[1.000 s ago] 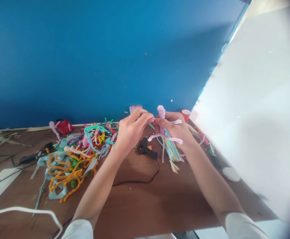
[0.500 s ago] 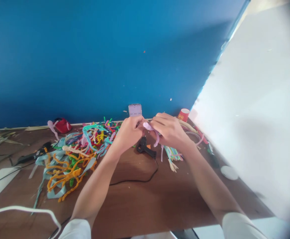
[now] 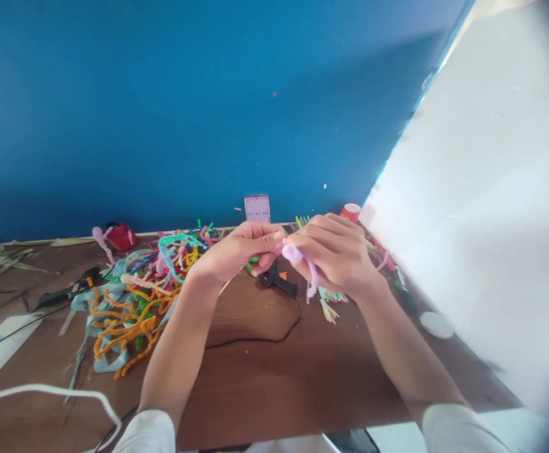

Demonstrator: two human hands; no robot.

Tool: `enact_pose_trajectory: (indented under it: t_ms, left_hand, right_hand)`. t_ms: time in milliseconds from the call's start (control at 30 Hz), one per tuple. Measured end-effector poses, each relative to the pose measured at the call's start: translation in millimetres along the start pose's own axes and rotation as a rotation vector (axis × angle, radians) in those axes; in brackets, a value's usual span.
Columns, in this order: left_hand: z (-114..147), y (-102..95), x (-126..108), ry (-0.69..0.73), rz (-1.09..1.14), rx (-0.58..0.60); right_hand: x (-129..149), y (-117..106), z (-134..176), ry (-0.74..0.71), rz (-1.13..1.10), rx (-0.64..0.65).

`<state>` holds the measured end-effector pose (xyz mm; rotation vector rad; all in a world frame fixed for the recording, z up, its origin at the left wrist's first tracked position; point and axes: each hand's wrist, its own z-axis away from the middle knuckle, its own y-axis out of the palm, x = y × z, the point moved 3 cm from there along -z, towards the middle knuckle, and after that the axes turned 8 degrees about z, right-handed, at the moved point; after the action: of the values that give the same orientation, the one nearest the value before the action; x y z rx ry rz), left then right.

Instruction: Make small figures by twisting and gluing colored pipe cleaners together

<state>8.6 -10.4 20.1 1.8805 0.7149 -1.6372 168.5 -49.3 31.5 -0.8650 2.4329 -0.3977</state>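
A lilac pipe cleaner [image 3: 293, 253], coiled at one end with a loose tail hanging down, is gripped in my right hand [image 3: 335, 255]. My left hand [image 3: 243, 250] pinches at the coil's left side, its thumb and forefinger meeting the right fingertips. What part of the pipe cleaner lies between the left fingers is mostly hidden. Behind and below the hands, a black glue gun [image 3: 278, 281] rests on the brown table [image 3: 274, 390], partly covered by my left fingers.
A tangled heap of coloured pipe cleaners [image 3: 133, 321] spreads on the left, near a second black tool [image 3: 69, 289] and a red object [image 3: 122, 236]. A phone [image 3: 257, 208] leans on the blue wall. At right are a red cup [image 3: 350, 212] and a white disc [image 3: 437, 325].
My left hand has rolled over and its thumb now points toward the coil. My right hand and the lilac pipe cleaner have shifted slightly right and down.
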Motion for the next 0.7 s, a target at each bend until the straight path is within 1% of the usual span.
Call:
enact_pose_trajectory:
  t_ms: [33, 67, 100, 133, 167, 200, 233, 300, 400, 467, 567, 633, 700]
  left_hand:
    - [-2, -4.0, -1, 0.058, -0.164, -0.073]
    - [-5, -10.2, 0, 0.124, -0.343, -0.181]
    - [-9, -18.3, 2, 0.193, -0.539, -0.325]
    - [-13, -27.7, 6, 0.231, -0.770, -0.489]
    - [-18, -36.9, 14, 0.235, -0.986, -0.608]
    - [-25, -45.8, 25, 0.208, -1.158, -0.648]
    - [-33, -54.7, 40, 0.143, -1.273, -0.621]
    - [-44, -72.5, 72, -0.012, -1.385, -0.566]
    - [-51, -88.8, 114, -0.192, -1.487, -0.435]
    - [-51, -93.2, 130, -0.257, -1.477, -0.395]
    - [-51, -90.7, 137, -0.340, -1.447, -0.299]
    - [-51, -84.0, 131, -0.369, -1.428, -0.226]
    - [-49, -74.9, 119, -0.366, -1.416, -0.172]
  right_hand:
    - [-5, 5, 1, 0.056, -0.044, 0.012]
    - [-10, 11, 3, 0.110, -0.076, 0.024]
    - [-16, 16, 5, 0.188, -0.104, 0.025]
    - [-23, 20, 8, 0.278, -0.133, 0.000]
    - [-30, 24, 11, 0.381, -0.155, -0.034]
    - [-35, 27, 13, 0.458, -0.170, -0.047]
    - [-40, 28, 16, 0.519, -0.174, -0.065]
    - [-45, 30, 18, 0.594, -0.168, -0.081]
    - [-46, 29, 19, 0.625, -0.154, -0.080]
    - [-46, 30, 19, 0.627, -0.153, -0.064]
    - [-45, 31, 19, 0.644, -0.158, -0.047]
    - [-46, 33, 20, 0.669, -0.172, -0.041]
    - [-45, 34, 20, 0.690, -0.181, -0.025]
